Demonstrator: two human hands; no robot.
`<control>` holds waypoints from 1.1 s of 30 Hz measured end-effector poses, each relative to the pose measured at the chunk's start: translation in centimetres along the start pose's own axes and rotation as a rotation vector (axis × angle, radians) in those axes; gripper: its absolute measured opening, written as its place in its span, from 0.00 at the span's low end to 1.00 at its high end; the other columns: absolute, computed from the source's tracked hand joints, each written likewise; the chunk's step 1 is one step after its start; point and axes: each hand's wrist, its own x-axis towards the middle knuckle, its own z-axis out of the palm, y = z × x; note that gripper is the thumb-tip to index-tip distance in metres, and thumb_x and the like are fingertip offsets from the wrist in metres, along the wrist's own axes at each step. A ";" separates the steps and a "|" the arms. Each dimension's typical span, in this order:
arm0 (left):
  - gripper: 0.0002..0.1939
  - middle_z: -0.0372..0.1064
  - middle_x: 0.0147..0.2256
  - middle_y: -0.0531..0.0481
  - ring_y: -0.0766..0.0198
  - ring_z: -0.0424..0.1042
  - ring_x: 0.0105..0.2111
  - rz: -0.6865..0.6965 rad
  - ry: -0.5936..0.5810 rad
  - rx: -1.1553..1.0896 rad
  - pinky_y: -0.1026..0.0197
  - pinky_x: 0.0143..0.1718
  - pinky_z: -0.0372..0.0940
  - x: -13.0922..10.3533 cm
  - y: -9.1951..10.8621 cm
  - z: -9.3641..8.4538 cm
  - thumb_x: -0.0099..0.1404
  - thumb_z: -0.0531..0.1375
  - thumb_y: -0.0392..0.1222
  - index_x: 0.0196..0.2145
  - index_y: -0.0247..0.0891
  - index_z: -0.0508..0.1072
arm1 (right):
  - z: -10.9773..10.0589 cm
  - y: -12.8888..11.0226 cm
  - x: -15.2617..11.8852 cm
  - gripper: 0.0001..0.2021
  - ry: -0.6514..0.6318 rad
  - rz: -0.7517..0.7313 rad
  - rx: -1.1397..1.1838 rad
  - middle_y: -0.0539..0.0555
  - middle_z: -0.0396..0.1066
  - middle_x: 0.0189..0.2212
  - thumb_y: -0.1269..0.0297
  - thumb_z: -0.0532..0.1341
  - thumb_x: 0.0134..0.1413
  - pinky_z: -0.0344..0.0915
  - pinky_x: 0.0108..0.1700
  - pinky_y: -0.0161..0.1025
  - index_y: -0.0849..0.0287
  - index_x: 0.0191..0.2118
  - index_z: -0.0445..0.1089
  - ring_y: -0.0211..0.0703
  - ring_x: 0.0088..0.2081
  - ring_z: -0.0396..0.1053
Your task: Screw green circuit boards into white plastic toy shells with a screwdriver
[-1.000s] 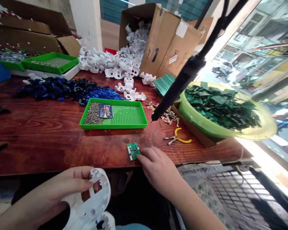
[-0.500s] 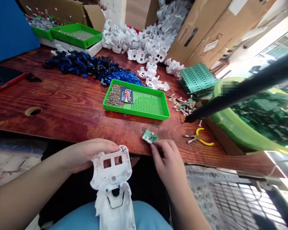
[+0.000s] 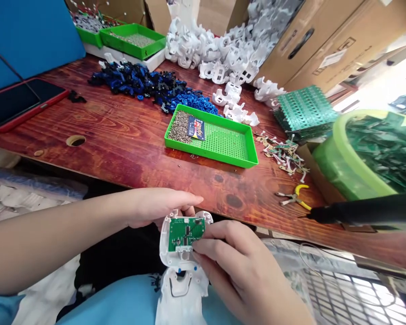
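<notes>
A white plastic shell (image 3: 164,253) is over my lap, its hollow inside facing me, with a second white shell piece (image 3: 179,307) just below it. My left hand (image 3: 162,205) grips the shell's upper edge from behind, fingers partly hidden by it. Inside the shell lies a green circuit board (image 3: 179,230) with small chips and a white connector along its lower edge. The right edge of the board is pinched by my right hand (image 3: 233,262), whose fingertips partly cover it.
On the table stands a green tray (image 3: 211,158) of small screws with a card. Yellow-handled pliers (image 3: 296,196) lie at right, beside a black rod-shaped tool (image 3: 365,210) and a green tub (image 3: 338,149) of boards. Blue parts (image 3: 149,85) and white shells (image 3: 219,49) are heaped behind.
My right hand has brought the circuit board from the table edge into the white shell. My left hand and the shell appear further right, and the view has shifted.
</notes>
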 end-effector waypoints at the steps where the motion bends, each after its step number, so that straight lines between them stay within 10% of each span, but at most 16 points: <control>1: 0.18 0.65 0.18 0.53 0.66 0.59 0.18 0.003 -0.014 -0.025 0.64 0.22 0.52 -0.1 -0.2 -0.1 0.58 0.54 0.53 0.23 0.36 0.74 | 0.2 0.0 0.0 0.05 -0.006 0.017 0.003 0.52 0.70 0.35 0.71 0.58 0.57 0.67 0.37 0.35 0.57 0.38 0.70 0.37 0.35 0.67; 11: 0.26 0.70 0.34 0.53 0.61 0.68 0.37 0.252 -0.250 -0.379 0.62 0.39 0.62 -0.5 -5.6 0.9 0.47 0.69 0.45 0.45 0.43 0.70 | 0.4 0.3 -0.9 0.06 0.048 0.094 -0.017 0.53 0.70 0.34 0.71 0.58 0.56 0.68 0.34 0.35 0.57 0.38 0.71 0.38 0.33 0.68; 19: 0.17 0.69 0.42 0.52 0.60 0.67 0.44 0.505 0.039 -0.355 0.58 0.48 0.61 -0.2 -6.9 2.6 0.62 0.61 0.42 0.49 0.45 0.67 | 1.3 0.4 -0.8 0.07 0.121 0.061 -0.118 0.53 0.72 0.35 0.72 0.57 0.56 0.68 0.35 0.37 0.57 0.39 0.72 0.40 0.34 0.69; 27: 0.10 0.71 0.37 0.54 0.63 0.68 0.39 0.433 0.143 -0.510 0.62 0.41 0.63 0.3 -7.5 3.1 0.64 0.59 0.40 0.44 0.45 0.70 | 2.3 0.8 -1.3 0.11 0.170 -0.021 -0.191 0.52 0.73 0.38 0.74 0.58 0.55 0.66 0.48 0.39 0.61 0.44 0.71 0.40 0.40 0.68; 33: 0.12 0.73 0.41 0.52 0.60 0.69 0.44 0.432 0.194 -0.508 0.62 0.44 0.64 0.1 -7.0 3.4 0.61 0.62 0.41 0.44 0.44 0.71 | 1.8 0.6 -1.0 0.11 0.172 0.040 -0.131 0.53 0.73 0.37 0.75 0.60 0.53 0.68 0.37 0.38 0.60 0.42 0.72 0.40 0.35 0.68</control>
